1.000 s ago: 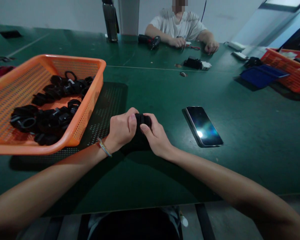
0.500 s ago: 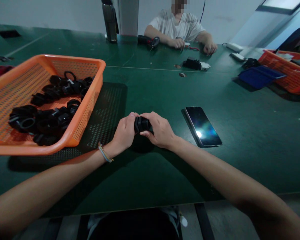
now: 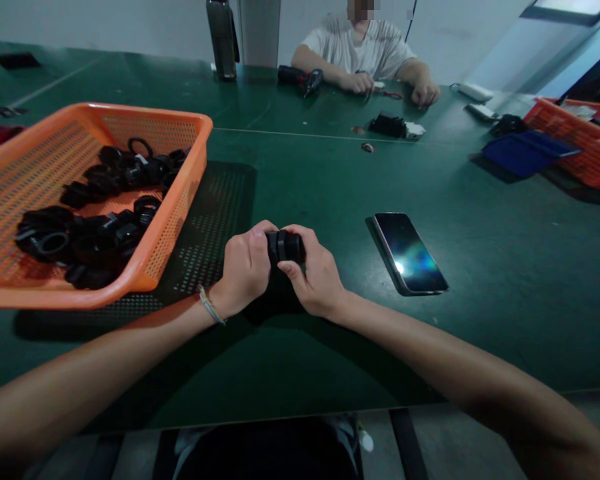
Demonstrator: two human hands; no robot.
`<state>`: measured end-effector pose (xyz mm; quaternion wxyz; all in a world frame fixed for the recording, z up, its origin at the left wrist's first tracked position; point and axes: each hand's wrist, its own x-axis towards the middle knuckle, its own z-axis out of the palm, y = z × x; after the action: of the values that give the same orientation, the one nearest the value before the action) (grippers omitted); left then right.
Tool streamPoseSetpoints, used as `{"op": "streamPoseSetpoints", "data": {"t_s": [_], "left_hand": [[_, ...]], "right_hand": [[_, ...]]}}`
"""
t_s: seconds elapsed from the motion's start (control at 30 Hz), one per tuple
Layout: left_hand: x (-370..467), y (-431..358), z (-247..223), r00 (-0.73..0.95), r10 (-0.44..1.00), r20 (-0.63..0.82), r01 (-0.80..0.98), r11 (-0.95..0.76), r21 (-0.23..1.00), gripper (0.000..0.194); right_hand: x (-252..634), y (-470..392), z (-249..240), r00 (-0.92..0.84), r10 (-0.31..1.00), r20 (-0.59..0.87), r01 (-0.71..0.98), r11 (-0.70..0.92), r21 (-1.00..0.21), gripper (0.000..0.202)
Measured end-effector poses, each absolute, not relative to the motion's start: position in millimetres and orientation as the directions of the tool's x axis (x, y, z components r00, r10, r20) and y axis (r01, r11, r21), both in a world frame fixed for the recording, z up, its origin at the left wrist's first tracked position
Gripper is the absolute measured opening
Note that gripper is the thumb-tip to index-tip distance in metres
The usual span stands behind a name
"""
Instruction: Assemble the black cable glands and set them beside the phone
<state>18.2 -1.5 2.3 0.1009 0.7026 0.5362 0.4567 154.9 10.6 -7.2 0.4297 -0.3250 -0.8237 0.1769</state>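
A short black cylindrical plastic fitting (image 3: 286,247) with a stepped, ridged body is held between my two hands, just over the green table (image 3: 310,367). My left hand (image 3: 247,268) is closed round its left end, thumb on top, and hides that end. On the other side my right hand (image 3: 317,272) grips it with the thumb below and the fingers curled over the top. To the left, an orange perforated basket (image 3: 177,217) holds several similar black parts (image 3: 100,240), some of them ring-shaped.
A phone (image 3: 411,253) lies right of my hands. Further back are a dark bottle (image 3: 223,43), a power drill (image 3: 300,79), a black-and-white part (image 3: 395,125), a blue tray (image 3: 527,153) and another orange basket (image 3: 570,143). A co-worker (image 3: 365,60) sits across the table.
My right hand has turned a little on the fitting, its thumb now raised more. My left hand has shifted slightly too. The fitting stays between both hands.
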Motion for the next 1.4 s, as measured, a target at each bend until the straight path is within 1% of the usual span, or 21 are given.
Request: {"op": "streamPoseSetpoints", "data": {"t_s": [0.1,0.2,0.3,0.4,0.47,0.57,0.67,0.73,0.8,0.87,0.93,1.0,1.07,1.13,1.2,1.27,1.4], "left_hand": [[13,0,4,0.096,0.832,0.547,0.73,-0.432,0.529,0.047],[8,2,6,0.187,0.794,0.579,0.791,-0.471,0.39,0.047],[5,5,7,0.238,0.761,0.604,0.835,-0.478,0.272,0.046],[4,8,6,0.24,0.748,0.619,0.844,-0.475,0.248,0.048],[4,10,4,0.219,0.761,0.611,0.84,-0.465,0.279,0.049],[7,11,2,0.181,0.801,0.571,0.816,-0.446,0.367,0.048],[14,9,1,0.141,0.838,0.527,0.763,-0.431,0.482,0.04],[19,7,1,0.084,0.871,0.485,0.701,-0.398,0.592,0.035],[24,6,-1,0.019,0.912,0.409,0.596,-0.339,0.728,0.036],[28,6,-1,-0.019,0.958,0.287,0.455,-0.247,0.855,0.043],[32,7,-1,-0.007,0.988,0.151,0.341,-0.14,0.93,0.053],[34,9,0,0.012,0.998,0.054,0.298,-0.055,0.953,0.06],[35,10,-1,-0.007,1.0,0.006,0.299,-0.003,0.954,0.063],[34,12,-4,-0.063,0.998,0.022,0.319,0.0,0.948,0.06],[33,14,-8,-0.115,0.986,0.118,0.38,-0.066,0.923,0.054],[31,15,-10,-0.122,0.965,0.231,0.471,-0.149,0.87,0.049],[29,12,-5,-0.062,0.944,0.323,0.61,-0.22,0.762,0.047]], "right_hand": [[151,5,-6,-0.353,0.771,0.53,0.365,0.635,-0.681,0.041],[148,1,-5,-0.318,0.838,0.444,0.339,0.538,-0.772,0.038],[146,0,-5,-0.303,0.864,0.402,0.32,0.49,-0.811,0.035],[147,6,-7,-0.312,0.85,0.424,0.315,0.513,-0.798,0.038],[149,13,-7,-0.339,0.824,0.454,0.331,0.556,-0.762,0.041],[152,23,-7,-0.363,0.777,0.515,0.364,0.627,-0.689,0.043],[153,29,-7,-0.308,0.766,0.563,0.404,0.642,-0.652,0.036],[154,33,-7,-0.278,0.738,0.615,0.426,0.668,-0.61,0.029],[157,38,-9,-0.301,0.657,0.691,0.439,0.739,-0.512,0.023],[160,43,-11,-0.37,0.531,0.762,0.439,0.823,-0.36,0.022],[162,48,-12,-0.406,0.434,0.804,0.455,0.859,-0.234,0.023],[162,50,-13,-0.416,0.402,0.816,0.486,0.856,-0.175,0.024],[160,49,-12,-0.404,0.417,0.814,0.509,0.842,-0.179,0.023],[157,46,-11,-0.378,0.456,0.806,0.52,0.825,-0.222,0.022],[153,42,-10,-0.352,0.515,0.781,0.538,0.795,-0.281,0.021],[150,40,-9,-0.339,0.583,0.739,0.558,0.756,-0.341,0.02],[146,36,-6,-0.283,0.681,0.675,0.545,0.693,-0.472,0.018]]}}
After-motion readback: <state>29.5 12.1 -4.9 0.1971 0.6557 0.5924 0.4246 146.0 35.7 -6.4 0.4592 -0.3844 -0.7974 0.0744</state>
